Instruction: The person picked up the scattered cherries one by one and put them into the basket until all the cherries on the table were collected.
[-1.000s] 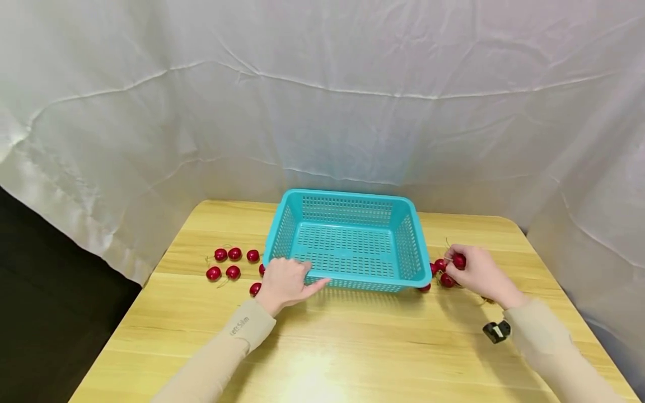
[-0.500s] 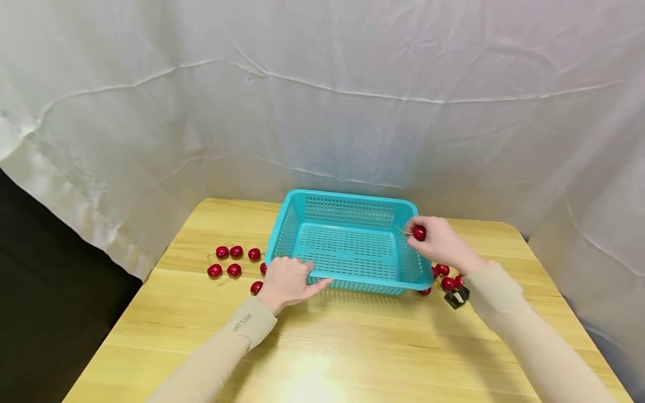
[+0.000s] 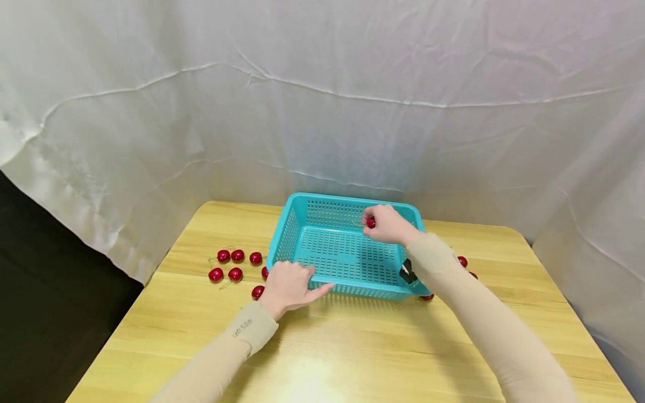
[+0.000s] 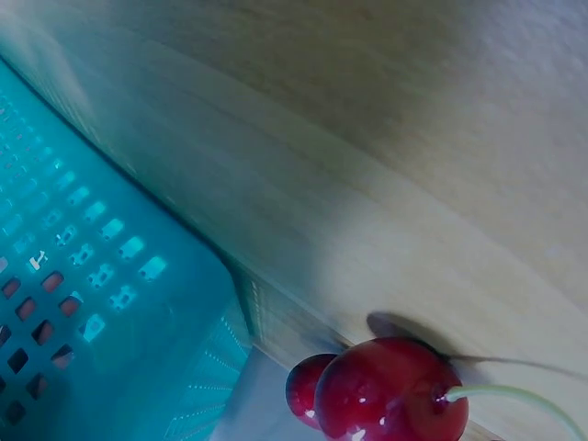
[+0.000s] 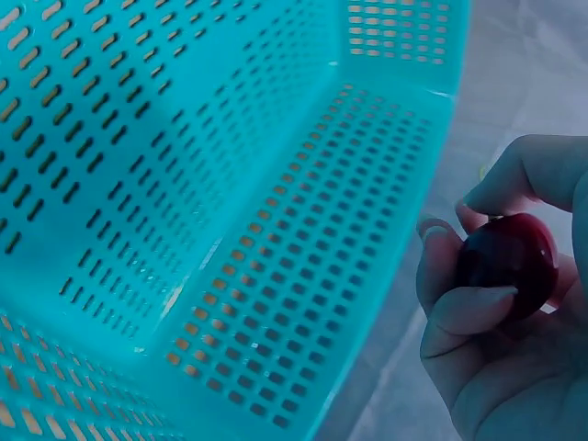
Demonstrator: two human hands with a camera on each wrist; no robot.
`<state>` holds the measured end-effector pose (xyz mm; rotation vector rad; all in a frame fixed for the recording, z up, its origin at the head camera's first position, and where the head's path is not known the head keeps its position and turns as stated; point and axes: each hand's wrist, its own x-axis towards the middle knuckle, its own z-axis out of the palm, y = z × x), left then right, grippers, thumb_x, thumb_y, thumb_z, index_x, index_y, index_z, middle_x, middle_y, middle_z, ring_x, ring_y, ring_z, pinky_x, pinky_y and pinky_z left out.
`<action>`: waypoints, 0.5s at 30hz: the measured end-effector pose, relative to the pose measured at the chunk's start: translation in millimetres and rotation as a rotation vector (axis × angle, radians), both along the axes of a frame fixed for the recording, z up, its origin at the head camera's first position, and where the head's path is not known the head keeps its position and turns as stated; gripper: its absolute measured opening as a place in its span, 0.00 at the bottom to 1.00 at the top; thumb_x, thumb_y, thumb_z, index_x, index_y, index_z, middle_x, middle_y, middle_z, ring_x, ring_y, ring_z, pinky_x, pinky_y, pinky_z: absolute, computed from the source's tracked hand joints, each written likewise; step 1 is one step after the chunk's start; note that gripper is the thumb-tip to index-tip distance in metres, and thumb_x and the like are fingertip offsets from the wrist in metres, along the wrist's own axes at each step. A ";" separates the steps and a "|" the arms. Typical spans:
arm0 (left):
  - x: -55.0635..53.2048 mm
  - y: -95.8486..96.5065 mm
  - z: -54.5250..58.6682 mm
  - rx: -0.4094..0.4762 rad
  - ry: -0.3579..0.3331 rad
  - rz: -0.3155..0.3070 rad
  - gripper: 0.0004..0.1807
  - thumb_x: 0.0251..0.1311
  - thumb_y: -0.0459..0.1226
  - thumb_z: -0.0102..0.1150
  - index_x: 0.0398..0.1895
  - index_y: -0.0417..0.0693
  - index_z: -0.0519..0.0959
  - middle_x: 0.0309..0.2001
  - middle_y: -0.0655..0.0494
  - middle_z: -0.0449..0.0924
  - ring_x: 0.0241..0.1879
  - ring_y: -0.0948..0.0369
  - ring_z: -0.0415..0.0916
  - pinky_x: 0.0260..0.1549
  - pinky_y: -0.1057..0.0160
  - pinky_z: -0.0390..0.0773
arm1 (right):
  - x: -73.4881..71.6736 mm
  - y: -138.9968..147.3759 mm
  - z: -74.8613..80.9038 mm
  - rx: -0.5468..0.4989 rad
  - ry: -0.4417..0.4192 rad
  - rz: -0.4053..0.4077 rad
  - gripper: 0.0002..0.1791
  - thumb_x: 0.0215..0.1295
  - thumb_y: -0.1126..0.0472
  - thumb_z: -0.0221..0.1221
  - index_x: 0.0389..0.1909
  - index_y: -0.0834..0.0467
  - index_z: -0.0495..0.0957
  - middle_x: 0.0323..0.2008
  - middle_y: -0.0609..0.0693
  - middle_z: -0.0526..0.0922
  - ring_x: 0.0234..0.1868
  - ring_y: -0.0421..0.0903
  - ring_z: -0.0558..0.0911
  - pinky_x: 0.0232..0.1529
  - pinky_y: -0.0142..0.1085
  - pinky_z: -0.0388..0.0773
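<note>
A turquoise plastic basket [image 3: 347, 199] with slotted walls stands at the table's back middle. My left hand [image 3: 288, 284] grips its front-left corner, fingers bent over the rim and thumb along the outer front; skin shows through the holes in the left wrist view. Over the basket's back right, my right hand [image 3: 388, 225] pinches a dark red cherry [image 5: 510, 262] between thumb and fingers. Its thin stem points left in the head view. Beside the left hand lie several cherries [image 3: 235, 274], one with a green stem close up in the left wrist view.
More cherries [image 3: 462, 261] lie right of the basket, partly hidden by the right sleeve [image 3: 453, 280]. A small black device [image 3: 407, 272] hangs under the right wrist. Pale cloth [image 3: 322, 112] hangs around the wooden table [image 3: 327, 347] at the back and sides.
My right hand has lifted a cherry from the right-hand group and carried it left, across the basket's right rim to above its inside. The left hand stays at the corner.
</note>
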<state>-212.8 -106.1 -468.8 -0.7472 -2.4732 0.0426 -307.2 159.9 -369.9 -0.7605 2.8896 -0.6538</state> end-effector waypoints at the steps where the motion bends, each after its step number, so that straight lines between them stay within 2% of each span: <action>1: 0.0 -0.2 -0.2 0.001 0.005 -0.004 0.35 0.54 0.72 0.53 0.11 0.57 0.59 0.11 0.65 0.38 0.13 0.68 0.36 0.10 0.72 0.38 | -2.5 -3.2 -2.4 0.014 -0.015 -0.005 0.03 0.63 0.66 0.56 0.35 0.61 0.77 0.26 0.52 0.76 0.21 0.43 0.65 0.28 0.34 0.66; 7: 0.8 -2.0 0.3 0.006 0.018 -0.021 0.36 0.56 0.72 0.51 0.12 0.57 0.54 0.11 0.65 0.39 0.13 0.69 0.36 0.10 0.72 0.37 | -13.7 -15.1 -17.4 0.115 -0.084 -0.022 0.07 0.64 0.64 0.60 0.40 0.64 0.78 0.31 0.54 0.76 0.25 0.44 0.69 0.28 0.34 0.66; 12: 0.4 -2.6 0.2 0.005 0.025 -0.026 0.36 0.55 0.72 0.51 0.12 0.57 0.53 0.11 0.65 0.39 0.13 0.69 0.36 0.10 0.72 0.37 | -19.3 -21.5 -27.1 0.188 -0.106 -0.044 0.12 0.65 0.63 0.60 0.46 0.65 0.78 0.30 0.55 0.76 0.25 0.44 0.68 0.28 0.35 0.66; 15: 0.2 -2.4 0.2 0.007 0.028 -0.027 0.36 0.55 0.72 0.51 0.12 0.57 0.53 0.11 0.65 0.39 0.12 0.68 0.36 0.10 0.72 0.37 | -20.1 -25.5 -28.5 0.206 -0.108 -0.068 0.18 0.67 0.60 0.60 0.54 0.64 0.77 0.39 0.59 0.82 0.28 0.47 0.73 0.34 0.39 0.72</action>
